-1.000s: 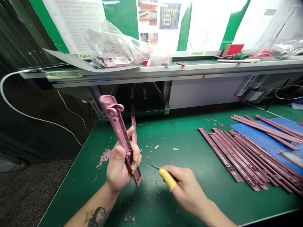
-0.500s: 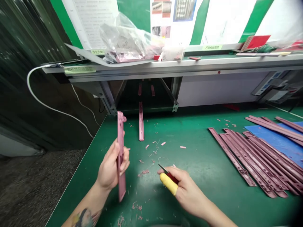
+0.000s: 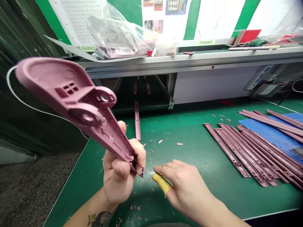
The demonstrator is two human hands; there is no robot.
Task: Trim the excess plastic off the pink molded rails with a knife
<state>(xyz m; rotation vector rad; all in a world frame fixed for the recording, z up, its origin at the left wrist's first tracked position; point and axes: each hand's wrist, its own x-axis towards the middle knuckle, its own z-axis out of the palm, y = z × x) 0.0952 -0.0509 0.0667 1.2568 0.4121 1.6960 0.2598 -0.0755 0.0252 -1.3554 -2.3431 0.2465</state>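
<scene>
A long mauve plastic part [image 3: 111,134] rises at a slant, its broad rounded end close to the camera at upper left. Around its narrow lower end, the fingers of my left hand [image 3: 121,178] are closed. My right hand [image 3: 187,183], with a yellow cover [image 3: 161,184] on the thumb, grips a small knife whose handle is hidden by the fingers. The thin knife blade [image 3: 148,173] points left and meets or nearly meets the part's lower tip; contact is hard to tell.
Several long mauve strips [image 3: 236,151] lie at right, some on a blue sheet [image 3: 251,121]. One strip [image 3: 137,123] lies by the chute [image 3: 151,105] below the shelf [image 3: 189,60]. Mauve shavings [image 3: 136,207] litter the green table [image 3: 189,217]. A plastic bag [image 3: 120,37] sits on the shelf.
My left hand has turned the plastic part from side-on to slanted, bringing its broad end up toward the camera. The knife blade and the part's lower end have come together.
</scene>
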